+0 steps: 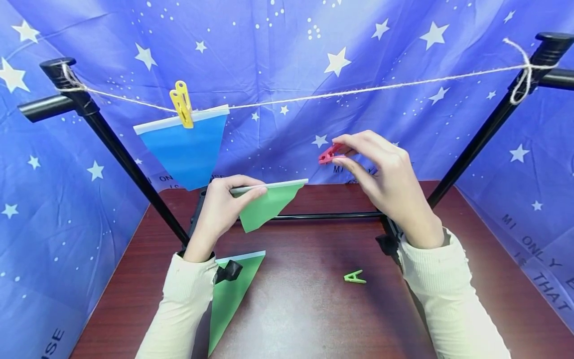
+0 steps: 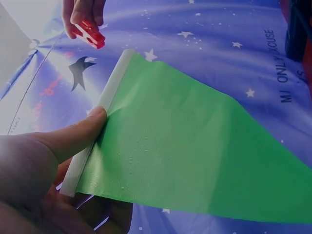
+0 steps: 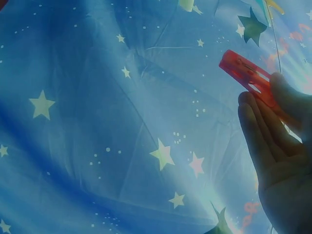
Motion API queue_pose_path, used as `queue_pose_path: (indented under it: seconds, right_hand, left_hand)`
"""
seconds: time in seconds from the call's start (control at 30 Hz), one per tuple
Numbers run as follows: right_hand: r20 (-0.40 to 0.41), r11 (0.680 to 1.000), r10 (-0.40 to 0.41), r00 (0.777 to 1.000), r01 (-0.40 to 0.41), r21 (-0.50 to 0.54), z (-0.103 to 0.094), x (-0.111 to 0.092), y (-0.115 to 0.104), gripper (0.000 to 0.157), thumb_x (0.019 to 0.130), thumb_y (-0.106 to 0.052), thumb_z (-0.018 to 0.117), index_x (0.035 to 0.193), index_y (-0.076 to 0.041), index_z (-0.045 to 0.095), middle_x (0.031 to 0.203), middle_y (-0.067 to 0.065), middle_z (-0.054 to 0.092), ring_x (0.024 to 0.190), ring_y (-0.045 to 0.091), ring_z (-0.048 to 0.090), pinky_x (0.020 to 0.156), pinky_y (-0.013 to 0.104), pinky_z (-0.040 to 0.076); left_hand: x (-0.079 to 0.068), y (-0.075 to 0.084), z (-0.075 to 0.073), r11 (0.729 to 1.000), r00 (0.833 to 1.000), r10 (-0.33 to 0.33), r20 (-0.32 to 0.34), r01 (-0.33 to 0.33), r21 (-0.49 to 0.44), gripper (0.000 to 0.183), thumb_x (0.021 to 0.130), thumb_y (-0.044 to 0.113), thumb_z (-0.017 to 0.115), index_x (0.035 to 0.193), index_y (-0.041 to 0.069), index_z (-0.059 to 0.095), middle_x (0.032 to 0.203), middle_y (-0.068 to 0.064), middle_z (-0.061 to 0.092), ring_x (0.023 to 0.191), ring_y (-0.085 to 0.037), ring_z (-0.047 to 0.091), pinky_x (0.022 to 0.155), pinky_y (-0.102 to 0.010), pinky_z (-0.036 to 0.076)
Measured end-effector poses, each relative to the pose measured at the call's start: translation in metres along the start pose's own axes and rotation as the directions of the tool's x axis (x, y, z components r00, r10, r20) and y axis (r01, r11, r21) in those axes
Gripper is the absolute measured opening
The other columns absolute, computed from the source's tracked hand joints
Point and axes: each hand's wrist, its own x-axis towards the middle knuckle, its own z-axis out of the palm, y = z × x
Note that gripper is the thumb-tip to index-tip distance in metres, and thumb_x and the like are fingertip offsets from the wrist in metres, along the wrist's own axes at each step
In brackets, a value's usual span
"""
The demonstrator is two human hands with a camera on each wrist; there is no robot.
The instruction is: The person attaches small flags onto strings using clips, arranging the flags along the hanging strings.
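My left hand (image 1: 224, 209) pinches the white top edge of a green pennant flag (image 1: 271, 202) between thumb and fingers, below the string. In the left wrist view the green pennant flag (image 2: 170, 141) spreads out to the right of the thumb. My right hand (image 1: 385, 174) holds a red clothespin (image 1: 329, 153) by its handles, to the right of the flag and apart from it. That red clothespin (image 3: 248, 73) points away from the fingertips in the right wrist view. Above both hands runs a white string (image 1: 358, 91).
A yellow clothespin (image 1: 183, 107) fixes a blue pennant flag (image 1: 186, 147) to the string at left. Black poles (image 1: 130, 164) carry the string's ends. On the brown table (image 1: 305, 309) lie another green flag (image 1: 233, 294) and a light-green clothespin (image 1: 355, 277). A starry blue cloth (image 1: 278, 45) hangs behind.
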Motion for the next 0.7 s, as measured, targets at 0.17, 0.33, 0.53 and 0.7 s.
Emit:
queue_pose_path:
  seconds: [0.17, 0.33, 0.53, 0.7]
  right_hand:
    - [-0.016, 1.0, -0.008, 1.0, 0.008, 0.004, -0.001, 0.005, -0.002, 0.028, 0.078, -0.006, 0.072, 0.106, -0.004, 0.067, 0.089, 0.003, 0.065, 0.079, 0.01, 0.056, 0.074, 0.021, 0.042]
    - [-0.038, 1.0, -0.013, 0.999, 0.013, 0.013, -0.002, 0.01, -0.003, 0.026, 0.078, -0.006, 0.072, 0.104, -0.004, 0.068, 0.089, 0.003, 0.066, 0.08, 0.01, 0.058, 0.074, 0.021, 0.042]
    - [-0.073, 0.999, -0.03, 0.997, 0.031, 0.008, -0.003, 0.014, -0.006, 0.024, 0.077, -0.006, 0.072, 0.101, -0.002, 0.069, 0.088, 0.004, 0.067, 0.079, 0.011, 0.059, 0.074, 0.02, 0.043]
    - [-0.112, 0.997, -0.074, 0.991, 0.075, 0.009, -0.009, 0.023, -0.02, 0.02, 0.075, 0.0, 0.072, 0.095, 0.003, 0.07, 0.083, 0.012, 0.067, 0.075, 0.013, 0.06, 0.072, 0.019, 0.043]
  left_hand:
    - [0.002, 0.004, 0.001, 1.0, 1.0, 0.022, 0.004, -0.022, -0.01, 0.016, 0.079, 0.026, 0.073, 0.093, 0.017, 0.073, 0.086, 0.004, 0.07, 0.084, -0.008, 0.063, 0.072, -0.03, 0.049]
    - [0.006, 0.007, -0.001, 0.999, 1.0, 0.031, 0.0, -0.031, -0.027, 0.016, 0.08, 0.027, 0.072, 0.094, 0.017, 0.074, 0.088, 0.006, 0.07, 0.086, -0.006, 0.062, 0.074, -0.028, 0.049]
    - [0.009, 0.008, -0.001, 0.998, 0.999, 0.034, -0.032, -0.036, -0.06, 0.018, 0.079, 0.035, 0.072, 0.091, 0.021, 0.074, 0.085, 0.008, 0.069, 0.081, -0.006, 0.062, 0.067, -0.027, 0.049]
    - [0.012, 0.014, 0.002, 0.995, 0.997, 0.053, -0.064, -0.059, -0.084, 0.018, 0.079, 0.031, 0.073, 0.09, 0.018, 0.074, 0.084, 0.006, 0.069, 0.077, -0.008, 0.062, 0.063, -0.027, 0.05]
